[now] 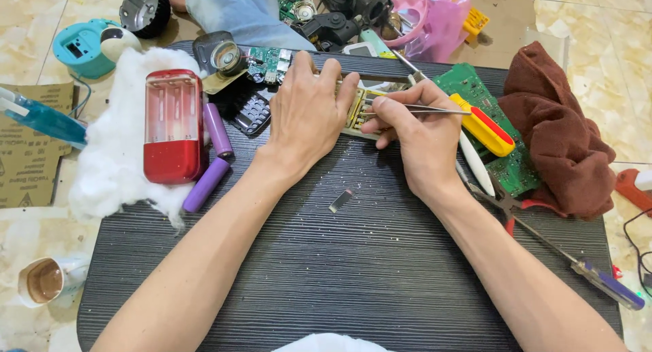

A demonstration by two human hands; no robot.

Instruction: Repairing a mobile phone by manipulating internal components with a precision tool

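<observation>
A dark ribbed board [353, 270] is lying on a pale tiled floor [611, 46], crowded with parts along its far edge. The person is bending over it, both forearms stretching up from the near edge. The left hand [305, 111] is lying palm down, fingers curled over the far side of a small yellowish circuit board [358, 111], pinning it to the surface. The right hand [424, 131] is pinching a pair of metal tweezers [421, 108] between thumb and fingers, with the tips pointing left onto that circuit board, just beside the left fingertips.

A small metal strip [341, 200] is lying alone on the ribbed board, nearer than both hands. To the left, a red and clear plastic casing [172, 124] is resting on white cotton wadding [112, 148], with two purple cylindrical cells [212, 155] just beside it. To the right, a yellow and red screwdriver [483, 129] is lying over a green circuit board [506, 158], and a brown cloth [564, 135] is bunched beyond it. A blue-handled screwdriver [598, 279] is sticking out past the right edge. A cup [46, 281] is standing on the floor at the near left.
</observation>
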